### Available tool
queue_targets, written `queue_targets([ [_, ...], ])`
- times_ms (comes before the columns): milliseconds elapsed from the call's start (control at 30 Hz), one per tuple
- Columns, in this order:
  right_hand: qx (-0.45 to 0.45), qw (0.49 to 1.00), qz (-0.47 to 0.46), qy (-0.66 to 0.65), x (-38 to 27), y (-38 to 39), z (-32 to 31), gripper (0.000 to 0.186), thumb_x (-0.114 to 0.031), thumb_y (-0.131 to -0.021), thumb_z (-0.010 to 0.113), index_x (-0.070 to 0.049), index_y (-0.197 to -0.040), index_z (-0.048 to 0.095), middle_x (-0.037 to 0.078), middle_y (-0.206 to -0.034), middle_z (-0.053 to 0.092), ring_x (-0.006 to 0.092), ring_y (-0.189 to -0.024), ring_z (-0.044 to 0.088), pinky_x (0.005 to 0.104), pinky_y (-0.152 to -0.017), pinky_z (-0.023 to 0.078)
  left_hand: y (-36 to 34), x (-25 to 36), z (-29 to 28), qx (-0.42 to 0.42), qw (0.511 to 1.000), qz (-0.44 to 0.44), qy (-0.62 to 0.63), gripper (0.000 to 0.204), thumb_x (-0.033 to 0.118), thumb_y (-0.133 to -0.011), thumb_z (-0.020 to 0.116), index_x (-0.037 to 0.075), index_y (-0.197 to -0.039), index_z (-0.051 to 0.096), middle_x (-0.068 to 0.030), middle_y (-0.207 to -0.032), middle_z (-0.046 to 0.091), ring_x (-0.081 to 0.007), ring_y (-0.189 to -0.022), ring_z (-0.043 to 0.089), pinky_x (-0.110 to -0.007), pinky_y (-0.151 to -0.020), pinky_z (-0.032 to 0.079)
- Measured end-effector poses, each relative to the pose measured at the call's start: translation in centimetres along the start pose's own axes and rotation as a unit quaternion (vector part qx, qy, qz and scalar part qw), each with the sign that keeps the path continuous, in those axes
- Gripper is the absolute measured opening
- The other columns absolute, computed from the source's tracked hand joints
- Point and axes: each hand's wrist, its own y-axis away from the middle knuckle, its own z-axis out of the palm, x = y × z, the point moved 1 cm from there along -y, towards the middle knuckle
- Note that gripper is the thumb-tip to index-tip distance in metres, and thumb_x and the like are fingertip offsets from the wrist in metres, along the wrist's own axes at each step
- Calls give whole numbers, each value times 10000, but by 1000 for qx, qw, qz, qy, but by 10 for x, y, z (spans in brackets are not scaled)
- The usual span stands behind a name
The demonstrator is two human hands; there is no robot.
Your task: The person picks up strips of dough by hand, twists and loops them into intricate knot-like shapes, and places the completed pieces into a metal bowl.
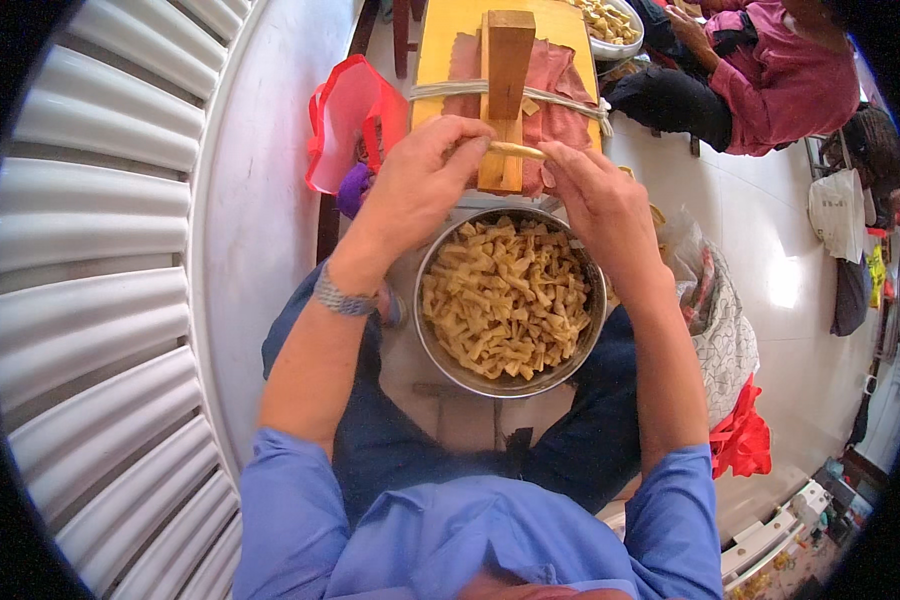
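Observation:
My left hand (415, 185) and my right hand (602, 200) each pinch one end of a thin, pale-yellow root-like stick (516, 150). The stick lies level between them, in front of an upright wooden block (510, 65). That block rises from a wooden strip set over a reddish cloth (562, 95) on a yellow board (450, 50), with pale cord (440, 89) tied across. Just below my hands, a round metal bowl (510, 393) sits between my knees. Short yellow-brown cut pieces (505, 300) fill it; their exact kind I cannot tell.
At left stand a red bag (332, 125), a purple bundle (353, 190) and a white ribbed radiator (90, 215). To the right are a patterned cloth bag (722, 330) and a red bag (742, 435). Another person (775, 90) sits at far right near a white basin (620, 48) of similar pieces.

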Motion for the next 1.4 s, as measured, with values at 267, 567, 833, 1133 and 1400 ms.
queue_targets([
  [267,-116,988,101,-1,5,10,0,127,-118,-895,641,-55,-999,678,178,-868,670,355,-806,668,411,-697,523,16,2,-2,-49,989,-111,-87,399,360,-981,563,-14,-929,691,-121,-857,695,-226,-804,681,-340,-741,526],
  [567,-34,968,-245,-48,-53,18,-11,316,-192,-734,685,-134,-1044,700,4,-994,672,188,-997,640,371,-819,489,48,8,16,-223,808,-352,417,596,604,-1005,436,52,-1022,660,-26,-907,683,-126,-774,682,-279,-683,558],
  [833,-108,952,-234,-162,-73,35,-14,271,-189,-793,757,-108,-1049,716,17,-865,649,193,-820,642,336,-754,487,56,20,38,-269,738,-283,551,417,213,-959,659,5,-1306,557,-46,-1202,656,-111,-1071,634,-280,-916,523],
  [1133,-39,966,84,-241,-46,35,-4,150,-128,-935,646,4,-997,681,155,-956,694,303,-868,671,373,-802,521,60,14,37,-286,943,-95,141,157,77,-930,578,9,-1064,620,-79,-924,639,-203,-832,623,-334,-714,507],
  [1400,-256,872,304,-284,-18,50,10,348,-305,-1025,488,0,-932,625,98,-755,623,212,-744,622,366,-656,494,64,14,33,-58,991,121,-29,179,7,-899,577,17,-1078,574,-141,-1045,591,-278,-1027,614,-355,-915,479],
])
